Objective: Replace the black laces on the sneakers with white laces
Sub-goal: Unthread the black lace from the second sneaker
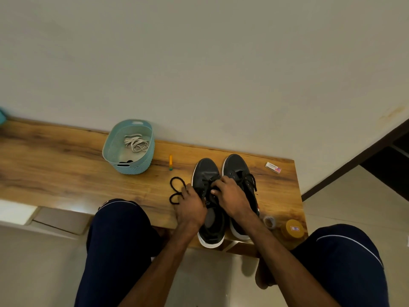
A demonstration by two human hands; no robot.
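Two dark grey sneakers with white soles stand side by side on the wooden bench, toes pointing away from me. My left hand rests against the left sneaker and holds a black lace, which loops out over the wood to the left. My right hand lies over the eyelets between both shoes, its fingers curled on the left sneaker's lacing. The right sneaker still carries its black lace. White laces lie bundled in a light blue basket.
A small yellow-and-green stick lies between basket and shoes. A white eraser packet sits at the back right. A yellow-lidded jar and a small roll stand at the bench's front right corner. My knees flank the bench.
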